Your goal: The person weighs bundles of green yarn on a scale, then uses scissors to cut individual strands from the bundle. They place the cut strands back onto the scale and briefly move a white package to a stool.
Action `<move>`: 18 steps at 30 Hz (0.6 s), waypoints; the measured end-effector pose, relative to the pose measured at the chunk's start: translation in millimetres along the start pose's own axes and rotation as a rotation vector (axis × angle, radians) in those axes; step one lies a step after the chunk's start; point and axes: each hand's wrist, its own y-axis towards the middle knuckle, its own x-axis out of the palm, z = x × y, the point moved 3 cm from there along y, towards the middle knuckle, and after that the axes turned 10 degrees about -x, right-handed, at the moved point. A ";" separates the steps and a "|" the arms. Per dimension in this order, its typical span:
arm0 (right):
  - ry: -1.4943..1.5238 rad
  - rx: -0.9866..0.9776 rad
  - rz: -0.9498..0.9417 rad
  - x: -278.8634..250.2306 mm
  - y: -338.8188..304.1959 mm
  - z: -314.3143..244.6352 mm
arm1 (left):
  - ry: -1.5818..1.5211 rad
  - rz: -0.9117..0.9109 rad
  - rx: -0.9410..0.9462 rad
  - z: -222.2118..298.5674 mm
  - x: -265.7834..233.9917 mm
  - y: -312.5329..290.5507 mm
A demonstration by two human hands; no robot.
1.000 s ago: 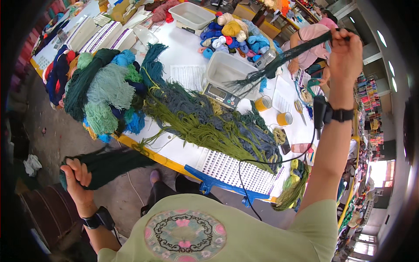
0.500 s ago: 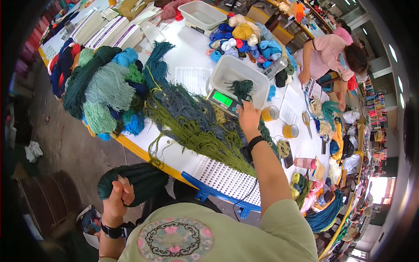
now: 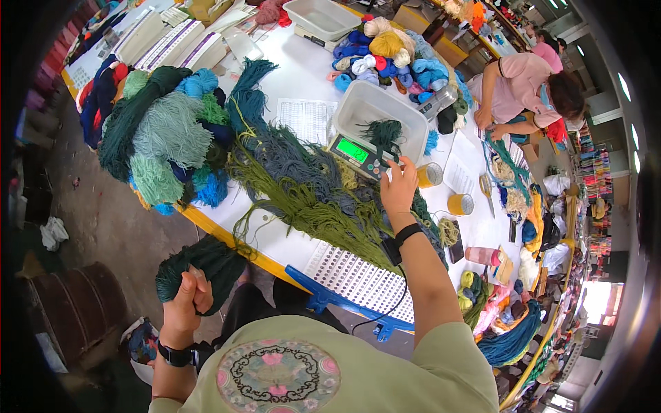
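Observation:
My left hand (image 3: 186, 301) is closed round a thick hank of dark green yarn (image 3: 204, 267), held low in front of the table edge. Over the near rim of a plastic tray (image 3: 410, 122) is my right hand (image 3: 399, 186), its fingers spread and apart. A small bunch of dark green yarn (image 3: 383, 133) lies in that tray, its near end hanging over the rim by my fingertips. The tray rests on a digital scale (image 3: 353, 150) with a lit green display. Olive yarn (image 3: 303, 220) and grey-blue yarn (image 3: 303, 162) lie along the table beside it.
Piled green and blue hanks (image 3: 169, 134) overhang the table's left edge. Two yellow-wrapped cups (image 3: 460, 204), scissors (image 3: 486, 193) and a pink cup (image 3: 482, 256) stand or lie to the right. A blue-edged perforated board (image 3: 351, 281) sits at the front. A co-worker (image 3: 520, 89) handles yarn opposite.
My right hand has let go of the small yarn bunch and spread its fingers. The scale's reading has changed. The hank in my left hand has tilted and swung slightly toward me.

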 end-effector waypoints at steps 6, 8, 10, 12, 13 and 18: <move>-0.115 0.039 -0.060 16.1 5.8 -7.6 | -0.038 0.046 0.013 -5.0 -10.3 -5.7; -0.184 0.033 -0.080 16.5 8.7 -11.2 | -0.028 0.057 -0.003 -6.0 -12.0 -8.4; -0.262 0.096 -0.213 15.4 14.8 -17.6 | -0.028 0.060 -0.007 -4.2 -11.4 -8.2; -0.281 0.030 -0.111 0.9 27.5 -38.8 | 0.013 0.025 0.008 -0.3 -6.4 -3.9; -0.282 0.022 -0.074 -7.7 35.8 -55.6 | -0.038 -0.048 -0.004 3.2 -3.4 1.0; 0.620 0.043 -0.245 -72.7 71.1 -200.2 | -0.328 -0.504 -0.124 17.1 17.8 33.4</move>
